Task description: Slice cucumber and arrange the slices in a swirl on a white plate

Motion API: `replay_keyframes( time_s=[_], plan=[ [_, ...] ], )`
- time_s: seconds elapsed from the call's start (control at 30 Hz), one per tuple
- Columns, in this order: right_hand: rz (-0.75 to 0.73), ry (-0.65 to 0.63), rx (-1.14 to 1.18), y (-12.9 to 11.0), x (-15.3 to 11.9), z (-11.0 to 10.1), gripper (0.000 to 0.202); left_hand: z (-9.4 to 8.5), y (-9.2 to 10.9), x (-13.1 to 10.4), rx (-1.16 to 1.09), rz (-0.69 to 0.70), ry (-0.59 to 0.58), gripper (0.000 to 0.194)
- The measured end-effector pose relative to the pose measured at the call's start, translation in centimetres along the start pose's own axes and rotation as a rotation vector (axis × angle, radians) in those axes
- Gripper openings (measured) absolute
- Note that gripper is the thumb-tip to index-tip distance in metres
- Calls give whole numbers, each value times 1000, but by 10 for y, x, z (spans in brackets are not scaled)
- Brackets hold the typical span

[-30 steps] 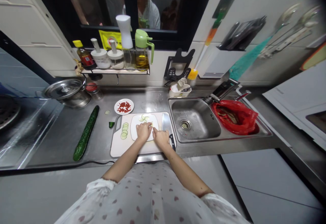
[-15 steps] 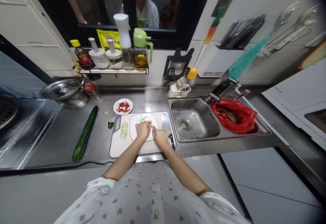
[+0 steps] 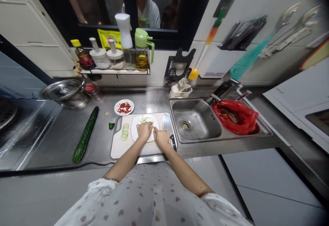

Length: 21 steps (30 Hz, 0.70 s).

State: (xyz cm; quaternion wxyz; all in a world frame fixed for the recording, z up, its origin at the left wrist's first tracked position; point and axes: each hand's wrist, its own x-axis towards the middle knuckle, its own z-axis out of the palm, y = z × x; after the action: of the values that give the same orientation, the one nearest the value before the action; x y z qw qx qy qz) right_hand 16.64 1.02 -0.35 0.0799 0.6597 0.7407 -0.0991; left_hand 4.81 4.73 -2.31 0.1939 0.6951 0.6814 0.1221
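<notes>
A white plate [image 3: 136, 134] lies on the cutting board [image 3: 119, 150], with several pale green cucumber slices [image 3: 145, 118] overlapping at its far rim. My left hand [image 3: 144, 131] is over the plate, its fingers closed at a pale green cucumber slice by the fingertips. Close beside it, my right hand [image 3: 162, 137] is closed too, fingertips at the plate's right side; what they hold is hidden. A kitchen knife [image 3: 166, 123] rests on the board's right edge, its black handle partly behind my right hand. More cucumber slices [image 3: 124, 132] form a row left of the plate.
A whole cucumber [image 3: 86, 133] lies on the steel counter to the left, with a cut cucumber end [image 3: 111, 126] by the board. Behind stands a small plate of chopped red pieces [image 3: 124, 107]. The sink [image 3: 196, 123] and a red plastic bag [image 3: 238, 123] are to the right.
Both hands stay almost in the same place over the plate, with no clear finger movement. The view has shifted very slightly.
</notes>
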Motion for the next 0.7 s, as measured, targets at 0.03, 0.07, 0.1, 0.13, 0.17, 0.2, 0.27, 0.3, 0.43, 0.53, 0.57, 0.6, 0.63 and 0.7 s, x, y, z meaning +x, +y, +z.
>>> replay_keyframes(
  time_s=[0.03,0.07,0.1,0.13,0.17,0.2,0.27,0.3,0.43,0.53,0.57,0.6,0.63,0.7],
  plan=[
    [-1,-3,-2,0,0,0,42,0,0,0,1,0,2,29],
    [-1,-7,-3,0,0,-1,42,0,0,0,2,0,5,29],
    [0,-12,-5,0,0,-1,42,-1,1,-1,4,1,8,29],
    [2,-17,-6,0,0,-2,42,-1,1,-1,6,2,10,29],
    [3,-20,-6,0,0,-2,42,-1,1,-1,7,2,11,29],
    [4,-19,-4,-1,0,-2,42,-1,2,-1,8,1,9,29],
    [4,-8,3,-1,0,-2,41,-2,2,-1,8,-4,3,29],
    [2,0,7,-1,0,-2,41,-2,3,-1,8,-9,-3,30],
    [1,1,9,-1,0,-1,41,-2,3,-1,10,-19,-13,30],
    [-2,-13,11,-1,0,-2,42,-2,2,-1,4,-12,0,30],
    [-3,-16,12,-1,0,-2,42,-1,2,-1,2,-11,4,30],
    [-4,-19,12,-1,0,-2,42,-1,2,-1,-1,-10,9,30],
    [-2,-21,11,-1,0,-3,42,0,1,-1,-2,-8,15,29],
    [1,-21,6,-1,0,-4,42,1,1,0,-5,-3,24,29]
  ],
)
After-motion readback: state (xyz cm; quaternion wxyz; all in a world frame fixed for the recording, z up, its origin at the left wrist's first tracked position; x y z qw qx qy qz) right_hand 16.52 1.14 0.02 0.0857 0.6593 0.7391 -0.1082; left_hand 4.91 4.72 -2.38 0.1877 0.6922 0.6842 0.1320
